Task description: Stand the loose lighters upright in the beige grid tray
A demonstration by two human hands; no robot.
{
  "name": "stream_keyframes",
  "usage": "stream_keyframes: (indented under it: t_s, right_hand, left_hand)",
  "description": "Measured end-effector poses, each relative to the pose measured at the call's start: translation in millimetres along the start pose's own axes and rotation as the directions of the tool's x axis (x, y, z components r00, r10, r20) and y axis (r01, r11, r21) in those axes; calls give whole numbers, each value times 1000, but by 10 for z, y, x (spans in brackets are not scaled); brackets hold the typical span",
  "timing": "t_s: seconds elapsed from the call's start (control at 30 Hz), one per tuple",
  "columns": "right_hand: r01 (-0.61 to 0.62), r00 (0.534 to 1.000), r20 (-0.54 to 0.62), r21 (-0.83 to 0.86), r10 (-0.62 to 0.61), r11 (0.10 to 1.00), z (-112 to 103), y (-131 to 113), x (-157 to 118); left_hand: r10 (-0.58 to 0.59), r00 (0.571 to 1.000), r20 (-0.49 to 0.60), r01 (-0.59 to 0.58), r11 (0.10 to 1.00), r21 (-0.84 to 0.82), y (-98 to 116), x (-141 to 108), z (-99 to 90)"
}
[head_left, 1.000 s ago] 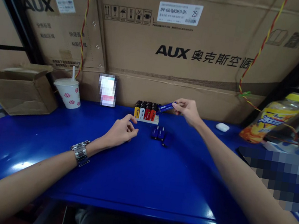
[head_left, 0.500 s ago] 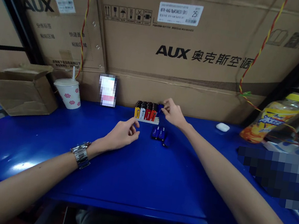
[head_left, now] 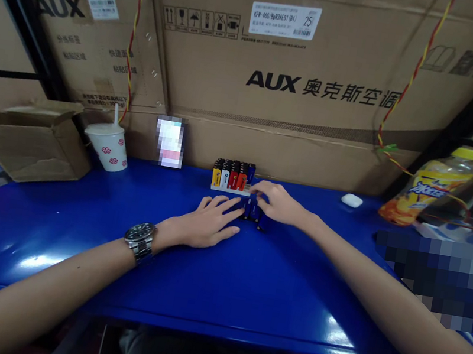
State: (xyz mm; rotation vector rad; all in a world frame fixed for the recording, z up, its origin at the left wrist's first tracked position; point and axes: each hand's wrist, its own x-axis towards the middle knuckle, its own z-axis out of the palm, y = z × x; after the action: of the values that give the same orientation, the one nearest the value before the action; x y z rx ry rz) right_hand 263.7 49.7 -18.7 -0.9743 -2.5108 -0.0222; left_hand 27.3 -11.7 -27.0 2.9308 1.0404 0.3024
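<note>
Rows of lighters (head_left: 230, 177), yellow, white, red and orange at the front, stand upright in a shallow white tray (head_left: 229, 190). A blue lighter (head_left: 251, 171) stands at the tray's back right corner. Several loose blue lighters (head_left: 253, 211) lie on the table before the tray, partly covered by my fingers. My left hand (head_left: 209, 223) spreads its fingers low over the table, tips at the left side of the loose lighters. From the right, my right hand (head_left: 275, 201) reaches over them with bent fingers apart, the tips by the tray's right end; nothing shows between them.
A paper cup with a straw (head_left: 107, 147), an open cardboard box (head_left: 31, 138) and a propped phone (head_left: 170, 142) are at the left. To the right are a white earbud case (head_left: 352, 200) and a drink bottle (head_left: 427, 189). Large cartons (head_left: 317, 118) wall off the blue table's back.
My right hand has come back from the tray's rear right corner, leaving a blue lighter there, down to the loose lighters. My left hand has moved right and spread its fingers.
</note>
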Motion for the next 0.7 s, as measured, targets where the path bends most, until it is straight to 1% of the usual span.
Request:
stream_keyframes:
  t_s: [0.07, 0.13, 0.2, 0.3, 0.37, 0.43, 0.53, 0.6, 0.7]
  right_hand:
    - [63, 996, 60, -58, -60, 996, -38, -156, -55]
    - [61, 992, 120, -132, -45, 989, -71, -278, -101]
    - [37, 985, 171, -163, -9, 986, -90, -341, -129]
    - [25, 976, 219, -93, -4, 995, -97, -333, -133]
    - [35, 970, 242, -31, -26, 999, -96, -293, -119]
    - [48, 962, 270, -4, -45, 999, -96, -251, -105]
    - [41, 955, 294, -31, -30, 999, -93, -207, -93]
    - [29, 956, 295, -69, -7, 997, -82, -197, -91]
    - [2, 963, 268, -120, 31, 993, -54, -212, -93]
  left_hand:
    - [7, 1000, -20, -6, 999, 49, 18, -22, -36]
    - [49, 998, -48, -45, 996, 83, 15, -51, -79]
    - [104, 993, -56, -100, 992, 77, -18, -75, -106]
    - [165, 985, -57, -164, 986, 20, -109, -90, -96]
    - [174, 983, -67, -174, 985, -3, -169, -85, -71]
    - [170, 982, -82, -170, 985, 9, -208, -75, -50]
    - [164, 981, -100, -158, 985, 63, -223, -66, -43]
    - [148, 985, -93, -140, 986, 89, -216, -69, -48]
    - [93, 993, -74, -89, 995, 53, -203, -79, -52]
